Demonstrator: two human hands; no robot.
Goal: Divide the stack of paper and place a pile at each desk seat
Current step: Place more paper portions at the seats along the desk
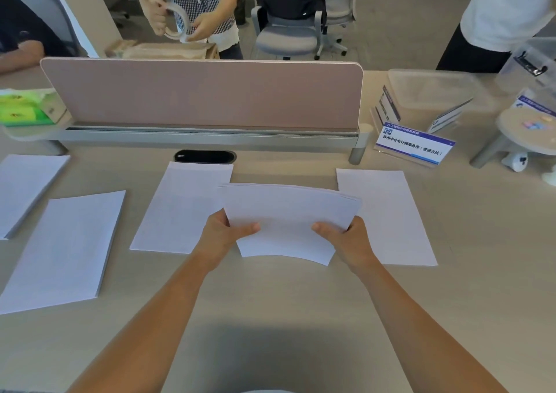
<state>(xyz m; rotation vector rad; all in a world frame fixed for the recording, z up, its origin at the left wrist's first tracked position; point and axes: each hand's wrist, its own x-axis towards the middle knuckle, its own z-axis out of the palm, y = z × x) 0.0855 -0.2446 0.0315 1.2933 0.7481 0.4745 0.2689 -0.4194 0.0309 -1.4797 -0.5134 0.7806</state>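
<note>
Both the left hand [222, 233] and right hand [349, 236] pinch a paper stack [288, 215] above the surface [270, 302], thumbs on top, four piles lying around.

A white stack of paper [288, 221] is held raised and bowed at frame centre. Four white piles are laid flat: a far-left pile [27, 188] cut by the frame edge, a left pile [66, 248], a centre pile [180, 209] partly overlapped by the stack, and a right pile [388, 215].

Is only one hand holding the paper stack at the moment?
No, the left hand and right hand each grip the paper stack.
</note>
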